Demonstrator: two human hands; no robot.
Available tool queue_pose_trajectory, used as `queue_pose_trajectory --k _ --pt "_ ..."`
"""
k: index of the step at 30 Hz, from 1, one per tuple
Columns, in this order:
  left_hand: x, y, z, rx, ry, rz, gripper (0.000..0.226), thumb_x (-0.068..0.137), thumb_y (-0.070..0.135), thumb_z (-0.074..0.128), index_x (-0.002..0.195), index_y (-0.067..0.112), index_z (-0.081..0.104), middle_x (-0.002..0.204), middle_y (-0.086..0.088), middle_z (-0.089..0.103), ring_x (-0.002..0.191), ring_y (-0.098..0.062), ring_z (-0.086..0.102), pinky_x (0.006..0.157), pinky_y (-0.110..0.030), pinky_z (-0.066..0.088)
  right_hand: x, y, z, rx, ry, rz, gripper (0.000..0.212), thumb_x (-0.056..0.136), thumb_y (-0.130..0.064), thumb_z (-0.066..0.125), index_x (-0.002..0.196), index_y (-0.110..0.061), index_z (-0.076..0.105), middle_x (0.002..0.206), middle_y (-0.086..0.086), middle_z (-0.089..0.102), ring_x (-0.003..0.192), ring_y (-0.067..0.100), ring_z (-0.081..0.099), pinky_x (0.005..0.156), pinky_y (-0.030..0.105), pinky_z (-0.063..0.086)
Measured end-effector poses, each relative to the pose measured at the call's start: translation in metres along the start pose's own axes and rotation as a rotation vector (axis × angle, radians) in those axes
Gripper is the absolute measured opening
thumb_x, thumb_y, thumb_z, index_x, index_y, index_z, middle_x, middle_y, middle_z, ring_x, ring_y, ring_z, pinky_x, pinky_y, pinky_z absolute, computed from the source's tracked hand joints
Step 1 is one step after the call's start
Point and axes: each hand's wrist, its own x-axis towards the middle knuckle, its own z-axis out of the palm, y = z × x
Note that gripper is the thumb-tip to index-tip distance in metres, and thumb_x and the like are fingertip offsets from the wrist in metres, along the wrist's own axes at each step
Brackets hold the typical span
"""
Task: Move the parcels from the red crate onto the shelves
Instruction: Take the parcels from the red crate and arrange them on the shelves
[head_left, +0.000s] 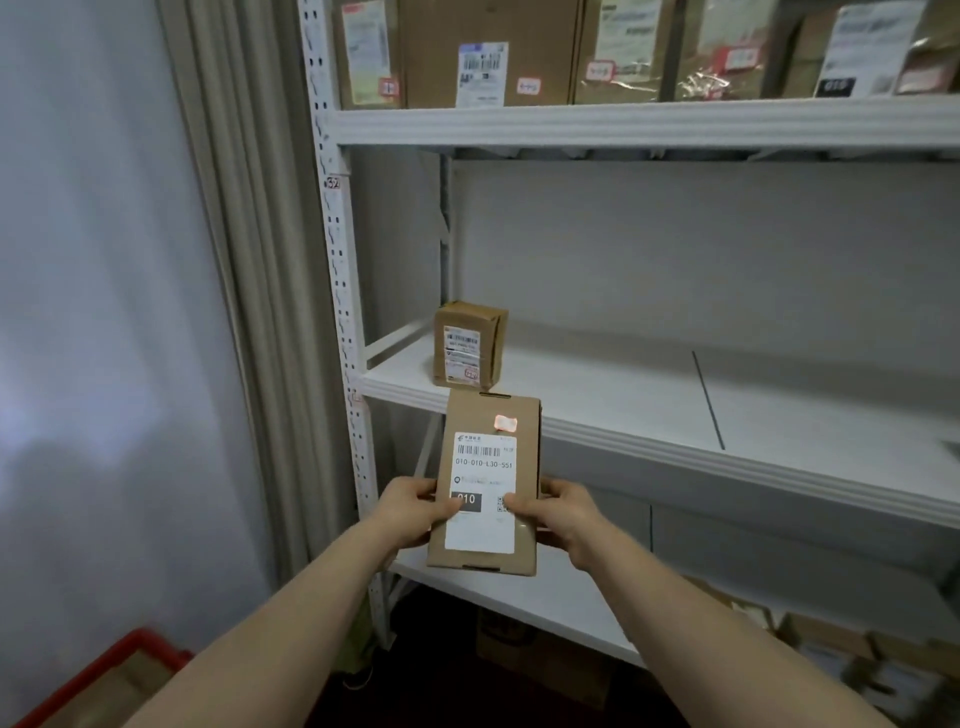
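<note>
I hold a flat brown cardboard parcel (491, 441) with a white shipping label upright in front of the white shelf unit. My left hand (413, 512) grips its left edge, thumb on the label. My right hand (558, 512) grips the right edge, thumb on the label too. The parcel's top reaches the front lip of the middle shelf (649, 410). A small brown parcel (470, 345) stands on that shelf at its left end, just behind the held one. A corner of the red crate (111, 667) shows at the bottom left, cardboard inside it.
The top shelf (644, 122) carries a row of labelled cardboard boxes (488, 52). The perforated white upright (340, 291) stands left of the parcel, beside a beige curtain (244, 260). More boxes (831, 649) lie under the lowest shelf at the right.
</note>
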Motion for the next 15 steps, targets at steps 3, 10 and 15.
queue_pose_trajectory --k 3,10,15 --pt "0.009 0.007 0.008 0.022 -0.03 0.011 0.032 0.089 0.01 0.063 0.121 0.005 0.061 0.105 -0.006 0.068 0.082 -0.01 0.064 0.056 -0.017 0.051 0.001 -0.001 -0.009 0.014 0.029 0.018 0.034 0.076 -0.004 0.077 0.106 -0.006 0.061 0.092 0.003 0.071 0.08 0.017 0.068 0.064 0.027 0.054" --pt "0.026 0.016 0.012 0.084 -0.071 0.072 0.033 0.09 0.006 0.061 0.123 0.004 0.06 0.119 -0.01 0.065 0.099 -0.02 0.063 0.084 -0.028 0.053 0.006 -0.008 -0.016 0.015 0.092 0.048 0.037 0.075 -0.001 0.077 0.108 -0.001 0.06 0.092 0.007 0.071 0.079 0.019 0.067 0.064 0.029 0.054" --pt "0.041 0.014 0.002 0.138 -0.066 0.12 0.031 0.089 0.004 0.061 0.12 0.003 0.062 0.116 -0.012 0.066 0.102 -0.024 0.064 0.091 -0.034 0.052 0.012 -0.007 -0.008 0.024 0.133 0.048 0.048 0.071 -0.001 0.08 0.112 0.001 0.055 0.097 0.011 0.071 0.081 0.021 0.069 0.066 0.032 0.056"
